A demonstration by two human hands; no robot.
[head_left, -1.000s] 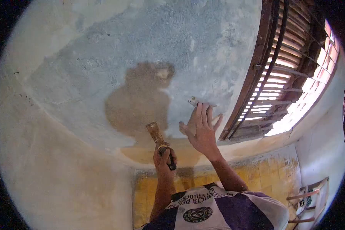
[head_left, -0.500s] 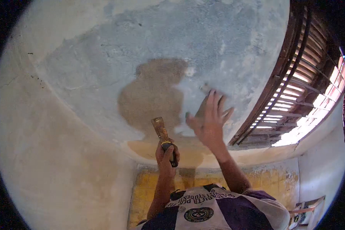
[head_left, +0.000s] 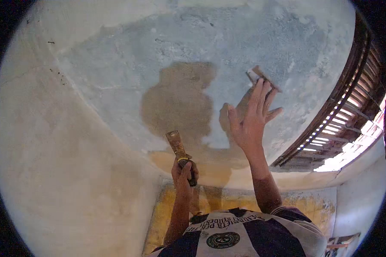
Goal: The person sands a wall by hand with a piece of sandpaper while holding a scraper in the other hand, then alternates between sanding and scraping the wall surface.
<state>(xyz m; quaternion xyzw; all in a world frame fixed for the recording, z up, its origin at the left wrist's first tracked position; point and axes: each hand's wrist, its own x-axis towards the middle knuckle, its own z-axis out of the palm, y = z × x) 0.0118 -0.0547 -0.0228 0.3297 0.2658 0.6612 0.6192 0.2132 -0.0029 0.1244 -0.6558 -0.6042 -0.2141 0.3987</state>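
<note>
My left hand (head_left: pixel 185 171) is wrapped round the dark handle of a putty knife (head_left: pixel 176 143), whose stained, rusty-looking blade points up. Higher and to the right, my right hand (head_left: pixel 254 122) is raised against the grey-blue patch of wall (head_left: pixel 158 47). Its fingertips press on a small flat piece (head_left: pixel 263 79), brownish with a light end, while the thumb and little finger stand apart. How the fingers grip the piece is partly hidden. Shadows of my head and hand fall on the wall.
A barred opening (head_left: pixel 343 115) with slats and bright light lies at the right. Below is a yellow stained wall surface (head_left: pixel 236 199). My black-and-white shirt (head_left: pixel 227 231) fills the bottom. Pale plaster (head_left: pixel 73 171) spans the left side.
My right hand has moved up and to the right across the wall with the flat piece. My left hand keeps the putty knife in nearly the same place. The view has shifted slightly.
</note>
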